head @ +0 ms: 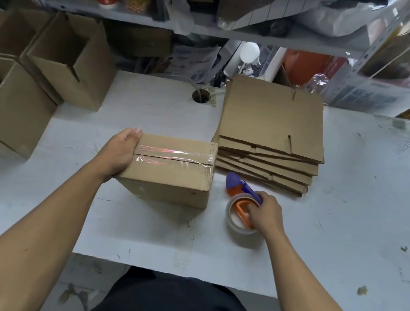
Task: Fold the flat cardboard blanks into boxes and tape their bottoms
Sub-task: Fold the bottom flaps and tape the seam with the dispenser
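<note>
- Taped box [171, 168]: brown corrugated, clear glossy tape along its top seam; sits mid-table [365, 209], well back from the near edge.
- Left hand [120, 152] grips its left end, thumb on top.
- Right hand [264, 214], right of box, fingers curled round the orange-purple tape dispenser [240, 202].
- Flat blanks [272, 134] stacked behind-right, nearly touching box corner.

We see the box [171, 170] on the table [352, 207], its taped seam up. Our left hand [120, 152] grips its left end. Right of the box, our right hand [266, 210] holds the tape dispenser [240, 202]; behind that lie the blanks [273, 128].
</note>
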